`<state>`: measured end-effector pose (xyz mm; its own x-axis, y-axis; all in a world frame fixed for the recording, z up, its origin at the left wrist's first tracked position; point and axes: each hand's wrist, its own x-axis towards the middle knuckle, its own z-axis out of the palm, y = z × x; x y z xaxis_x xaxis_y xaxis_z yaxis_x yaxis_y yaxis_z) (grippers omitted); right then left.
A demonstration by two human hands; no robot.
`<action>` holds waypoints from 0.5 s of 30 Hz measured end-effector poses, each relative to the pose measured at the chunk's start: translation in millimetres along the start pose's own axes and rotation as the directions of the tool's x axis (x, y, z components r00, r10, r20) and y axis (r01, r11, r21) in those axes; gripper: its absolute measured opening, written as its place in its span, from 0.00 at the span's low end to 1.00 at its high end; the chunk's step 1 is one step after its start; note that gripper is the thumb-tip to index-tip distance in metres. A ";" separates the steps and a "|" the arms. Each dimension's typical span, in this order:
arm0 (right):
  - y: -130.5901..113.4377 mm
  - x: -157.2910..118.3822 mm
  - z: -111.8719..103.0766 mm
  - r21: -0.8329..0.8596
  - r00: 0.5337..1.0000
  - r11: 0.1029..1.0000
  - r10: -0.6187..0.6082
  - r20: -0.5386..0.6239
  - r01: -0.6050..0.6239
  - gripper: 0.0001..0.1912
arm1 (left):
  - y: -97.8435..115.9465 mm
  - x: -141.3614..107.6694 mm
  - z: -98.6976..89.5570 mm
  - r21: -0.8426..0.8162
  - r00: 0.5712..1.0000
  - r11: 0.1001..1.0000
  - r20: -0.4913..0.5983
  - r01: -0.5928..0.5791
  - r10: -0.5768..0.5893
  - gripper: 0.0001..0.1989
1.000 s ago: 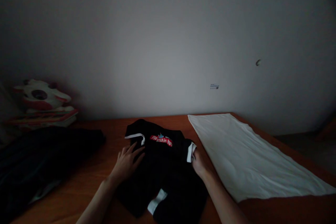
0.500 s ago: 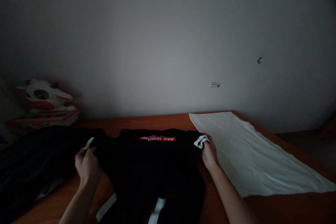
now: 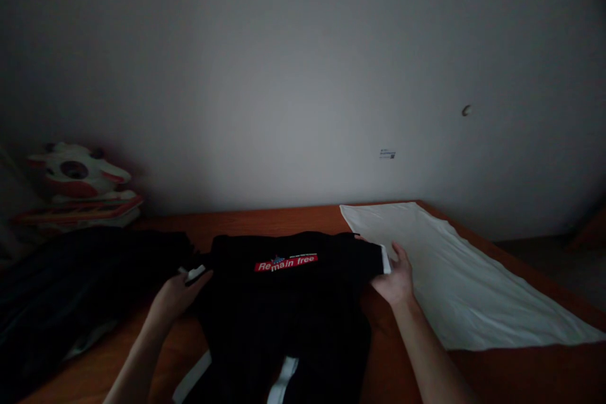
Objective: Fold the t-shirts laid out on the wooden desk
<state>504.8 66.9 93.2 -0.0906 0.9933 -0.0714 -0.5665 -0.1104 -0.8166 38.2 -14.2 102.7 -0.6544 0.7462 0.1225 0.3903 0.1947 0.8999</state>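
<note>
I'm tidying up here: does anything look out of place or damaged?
Mainly the dark cloth at far left: it lies rumpled, while the white cloth is spread nearly flat. The black shirt shows no damage visible in this light.

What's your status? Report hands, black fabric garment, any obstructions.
Left hand at one white sleeve cuff, right hand at the other. Red-printed black fabric garment spread between them. Close by: dark fabric heap left, flat white cloth right.

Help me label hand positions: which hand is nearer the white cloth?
Right. The right hand is at the black shirt's right side, beside the white cloth; the left hand is at the shirt's opposite side, farther from the cloth.
</note>
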 end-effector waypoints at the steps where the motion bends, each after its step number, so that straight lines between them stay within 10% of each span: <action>1: 1.1 1.6 -0.1 -0.023 0.999 0.999 0.031 -0.032 -0.032 0.35 | 1.4 -0.9 2.0 -0.043 0.999 0.999 0.026 0.029 -0.028 0.08; 10: 19.6 0.1 13.2 -0.449 0.998 0.891 0.048 -0.050 -0.065 0.21 | 25.2 -14.9 1.1 -0.346 0.993 0.931 0.032 0.117 -0.113 0.15; 15: 17.3 7.5 6.3 -0.531 0.993 0.843 -0.116 -0.029 0.083 0.20 | 29.3 -7.8 -13.7 -0.249 0.982 0.953 -0.034 0.174 -0.188 0.08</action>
<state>489.1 72.3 82.2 -0.0002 1.0000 0.0071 -0.0502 0.0071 -0.9987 45.9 -23.1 133.8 -0.7377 0.6743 -0.0345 0.0973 0.1568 0.9828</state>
